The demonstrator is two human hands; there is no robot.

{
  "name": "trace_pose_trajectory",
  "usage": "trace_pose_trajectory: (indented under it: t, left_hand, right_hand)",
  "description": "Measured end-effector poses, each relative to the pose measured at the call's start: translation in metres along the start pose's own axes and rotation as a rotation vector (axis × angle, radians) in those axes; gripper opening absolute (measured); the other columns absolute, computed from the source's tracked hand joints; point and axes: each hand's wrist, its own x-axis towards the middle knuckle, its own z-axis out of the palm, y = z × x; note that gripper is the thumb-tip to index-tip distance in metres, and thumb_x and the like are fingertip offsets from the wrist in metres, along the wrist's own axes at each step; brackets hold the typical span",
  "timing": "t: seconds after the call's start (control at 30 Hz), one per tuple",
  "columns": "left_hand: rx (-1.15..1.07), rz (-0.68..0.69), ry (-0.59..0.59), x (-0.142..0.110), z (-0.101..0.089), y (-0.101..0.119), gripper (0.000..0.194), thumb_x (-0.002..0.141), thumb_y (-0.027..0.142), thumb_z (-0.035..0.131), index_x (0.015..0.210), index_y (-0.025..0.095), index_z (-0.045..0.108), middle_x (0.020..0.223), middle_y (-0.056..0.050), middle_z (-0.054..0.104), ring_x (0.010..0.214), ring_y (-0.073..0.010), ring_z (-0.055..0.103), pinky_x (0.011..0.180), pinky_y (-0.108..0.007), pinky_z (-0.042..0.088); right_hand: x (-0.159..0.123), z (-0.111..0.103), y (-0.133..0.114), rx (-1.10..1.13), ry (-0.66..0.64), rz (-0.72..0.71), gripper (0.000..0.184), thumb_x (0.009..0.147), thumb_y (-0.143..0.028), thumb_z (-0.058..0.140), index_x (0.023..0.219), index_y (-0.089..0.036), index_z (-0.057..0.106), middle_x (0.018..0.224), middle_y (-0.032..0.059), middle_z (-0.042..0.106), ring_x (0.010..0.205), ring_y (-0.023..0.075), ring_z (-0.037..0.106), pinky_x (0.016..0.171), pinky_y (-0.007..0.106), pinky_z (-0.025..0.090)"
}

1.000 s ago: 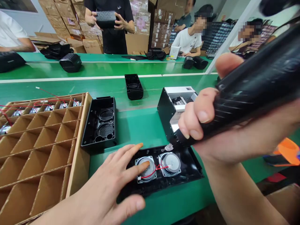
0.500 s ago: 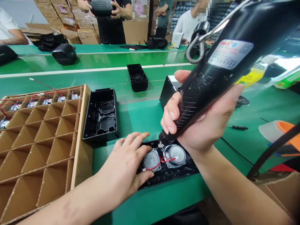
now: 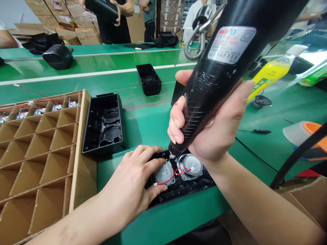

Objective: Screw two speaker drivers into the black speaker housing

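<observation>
My right hand (image 3: 212, 132) is wrapped round a black electric screwdriver (image 3: 217, 64), held almost upright with its tip down between two round speaker drivers (image 3: 178, 169). The drivers sit in a black speaker panel (image 3: 184, 187) at the table's front edge and are joined by a red wire (image 3: 178, 173). My left hand (image 3: 134, 187) lies flat on the panel's left end, fingers stretched out against the left driver, holding it steady.
A second black speaker shell (image 3: 103, 126) lies left of the panel, beside a cardboard divider tray (image 3: 38, 149) with drivers in its far cells. Another black shell (image 3: 149, 79) sits further back. A small screwdriver (image 3: 255, 131) and yellow bottle (image 3: 268, 76) lie right. Other people work across the green belt.
The screwdriver has swung from lying sideways to nearly upright, and its tip has come down between the drivers. My left hand has settled flat on the panel's left end.
</observation>
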Motion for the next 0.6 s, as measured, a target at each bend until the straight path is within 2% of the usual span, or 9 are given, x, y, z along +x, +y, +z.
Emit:
trace_pose_trajectory:
  t: [0.27, 0.47, 0.6]
  left_hand:
    - [-0.012, -0.004, -0.013, 0.0004, -0.0004, -0.001, 0.044, 0.084, 0.024, 0.086, 0.125, 0.023, 0.07, 0.138, -0.008, 0.063, 0.116, -0.031, 0.06, 0.091, -0.051, 0.058]
    - [-0.015, -0.015, -0.032, 0.0013, 0.0003, -0.0025, 0.045, 0.084, 0.026, 0.086, 0.126, 0.024, 0.07, 0.138, -0.007, 0.063, 0.115, -0.0303, 0.059, 0.091, -0.05, 0.058]
    - [-0.009, -0.014, -0.039, 0.0002, -0.0001, -0.0031, 0.044, 0.086, 0.029, 0.085, 0.127, 0.025, 0.069, 0.138, -0.006, 0.062, 0.115, -0.03, 0.059, 0.091, -0.05, 0.058]
  right_hand:
    - [-0.0007, -0.0014, 0.0032, -0.008, -0.024, 0.005, 0.057, 0.102, -0.072, 0.048, 0.121, -0.021, 0.063, 0.068, -0.0002, 0.06, 0.047, 0.0143, 0.052, 0.042, 0.026, 0.042]
    - [-0.0012, -0.001, 0.0046, -0.027, -0.032, -0.002, 0.055, 0.107, -0.067, 0.037, 0.121, -0.021, 0.063, 0.068, -0.0003, 0.06, 0.047, 0.0142, 0.053, 0.042, 0.026, 0.043]
    - [-0.0008, 0.0003, 0.0059, -0.025, -0.032, -0.016, 0.056, 0.103, -0.071, 0.046, 0.119, -0.021, 0.064, 0.067, -0.0014, 0.059, 0.046, 0.0134, 0.051, 0.04, 0.025, 0.041]
